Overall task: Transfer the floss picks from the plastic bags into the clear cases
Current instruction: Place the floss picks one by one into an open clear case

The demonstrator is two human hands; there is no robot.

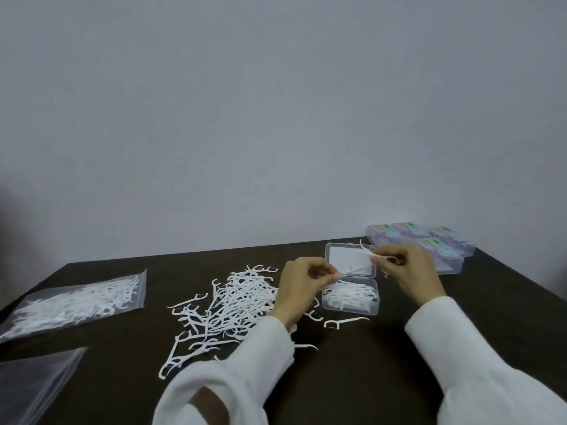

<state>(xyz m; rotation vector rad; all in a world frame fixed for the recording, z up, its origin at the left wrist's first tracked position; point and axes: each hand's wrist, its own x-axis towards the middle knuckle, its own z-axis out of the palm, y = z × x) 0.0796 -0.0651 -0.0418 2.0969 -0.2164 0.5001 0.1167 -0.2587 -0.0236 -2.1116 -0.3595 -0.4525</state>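
Both hands are working above the open clear plastic case [350, 297], which is sitting well in from the far edge of the dark brown worktop [383, 357], with bare surface lying in front of it. The left hand [302, 289] and right hand [409, 271] are each pinching thin white floss picks [372, 256] over the half-filled case, a loose white pile [233, 305] lying just left. A filled clear plastic bag [76, 299] is lying far left, closed cases [429, 240] are sitting by the grey wall [276, 102].

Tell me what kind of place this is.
Probably a plain hand-packing station: a dark table against a bare wall, a bag of floss picks, and stacked filled cases at the back.
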